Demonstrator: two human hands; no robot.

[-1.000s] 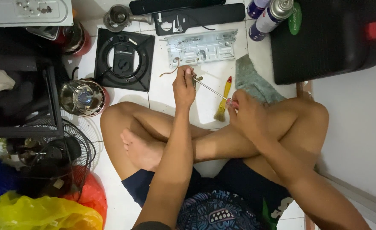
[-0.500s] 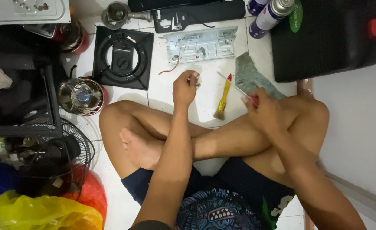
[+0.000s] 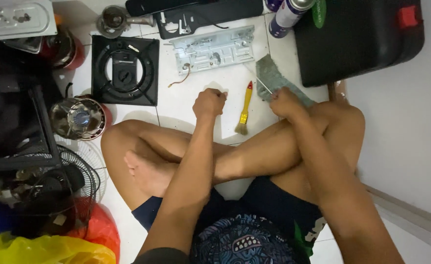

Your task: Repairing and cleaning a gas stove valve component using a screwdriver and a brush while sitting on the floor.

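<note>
I sit cross-legged on a white tiled floor. My left hand is closed in a fist just above the floor, left of a yellow-handled brush with a red tip; nothing shows in it. My right hand rests by my knee and grips a thin metal rod that points up-left over a grey cloth. The brush lies between my two hands, touching neither.
A grey metal plate with a loose wire lies ahead. A black square burner frame and a shiny round part are at the left. Spray cans and a black case stand at the right. A fan guard and plastic bags crowd the lower left.
My hands, which held the thin rod together, have parted. The right hand took the rod right to the grey cloth; the left closed into a fist.
</note>
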